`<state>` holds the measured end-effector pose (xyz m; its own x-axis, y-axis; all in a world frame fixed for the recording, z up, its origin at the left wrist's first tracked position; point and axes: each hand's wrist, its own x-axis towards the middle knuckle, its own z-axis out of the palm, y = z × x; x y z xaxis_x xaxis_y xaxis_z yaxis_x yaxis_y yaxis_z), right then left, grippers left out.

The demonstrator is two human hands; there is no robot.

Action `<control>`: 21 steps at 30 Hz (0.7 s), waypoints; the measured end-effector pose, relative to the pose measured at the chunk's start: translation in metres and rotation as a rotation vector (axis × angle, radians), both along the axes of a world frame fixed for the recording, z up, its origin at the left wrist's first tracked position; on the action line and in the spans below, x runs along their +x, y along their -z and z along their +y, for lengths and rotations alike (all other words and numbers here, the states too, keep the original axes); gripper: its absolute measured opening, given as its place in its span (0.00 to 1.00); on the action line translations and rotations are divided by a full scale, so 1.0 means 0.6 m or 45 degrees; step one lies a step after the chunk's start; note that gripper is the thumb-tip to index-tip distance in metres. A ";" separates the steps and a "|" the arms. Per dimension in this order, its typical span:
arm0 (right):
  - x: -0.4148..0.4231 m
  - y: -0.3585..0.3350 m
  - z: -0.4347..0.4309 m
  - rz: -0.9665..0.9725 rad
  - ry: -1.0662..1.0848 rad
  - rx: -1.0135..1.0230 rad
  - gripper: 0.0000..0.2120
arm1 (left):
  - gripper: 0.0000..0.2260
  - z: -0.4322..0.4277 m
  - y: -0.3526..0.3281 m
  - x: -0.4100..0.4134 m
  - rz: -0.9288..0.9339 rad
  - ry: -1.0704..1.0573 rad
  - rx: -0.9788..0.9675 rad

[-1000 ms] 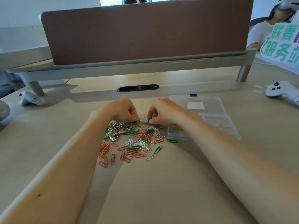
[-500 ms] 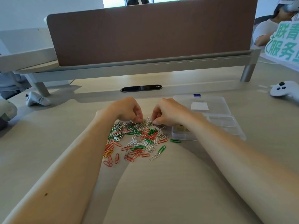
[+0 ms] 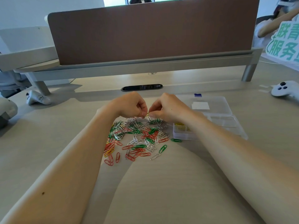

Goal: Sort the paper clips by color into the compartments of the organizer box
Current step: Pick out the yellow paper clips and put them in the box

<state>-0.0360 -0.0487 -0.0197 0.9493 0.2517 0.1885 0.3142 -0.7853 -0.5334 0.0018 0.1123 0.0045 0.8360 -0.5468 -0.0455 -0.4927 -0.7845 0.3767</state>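
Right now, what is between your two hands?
A yellow paper clip, pinched by the left hand and the right hand, just above the clip pile. The head view shows it.

Pale wood-grain bench point(image 3: 153, 191); brown divider panel point(image 3: 152, 33) on grey rail point(image 3: 145, 65); black cable slot point(image 3: 142, 87); bright window point(image 3: 113, 1) behind.

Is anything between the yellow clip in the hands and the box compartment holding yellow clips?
Nothing visible. The left hand and right hand pinch the yellow clip over the pile; the open compartment lies beside the right wrist.
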 end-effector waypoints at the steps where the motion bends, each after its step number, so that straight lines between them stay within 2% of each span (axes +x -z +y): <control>1: 0.001 0.000 0.000 -0.002 0.005 0.011 0.08 | 0.11 -0.001 -0.001 0.000 -0.004 0.011 -0.002; 7: 0.005 0.003 -0.008 0.004 0.072 0.098 0.05 | 0.08 -0.001 0.000 0.000 0.065 0.036 -0.106; 15: 0.008 0.000 -0.018 0.023 0.146 0.129 0.07 | 0.05 0.012 -0.002 0.006 0.005 -0.006 -0.248; 21: 0.003 -0.004 -0.008 -0.007 0.071 0.207 0.11 | 0.06 0.011 -0.005 0.002 0.030 0.042 -0.236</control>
<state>-0.0339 -0.0535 -0.0173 0.9597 0.1642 0.2280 0.2758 -0.7050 -0.6533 0.0029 0.1192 0.0077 0.8175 -0.5746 0.0392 -0.5062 -0.6844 0.5247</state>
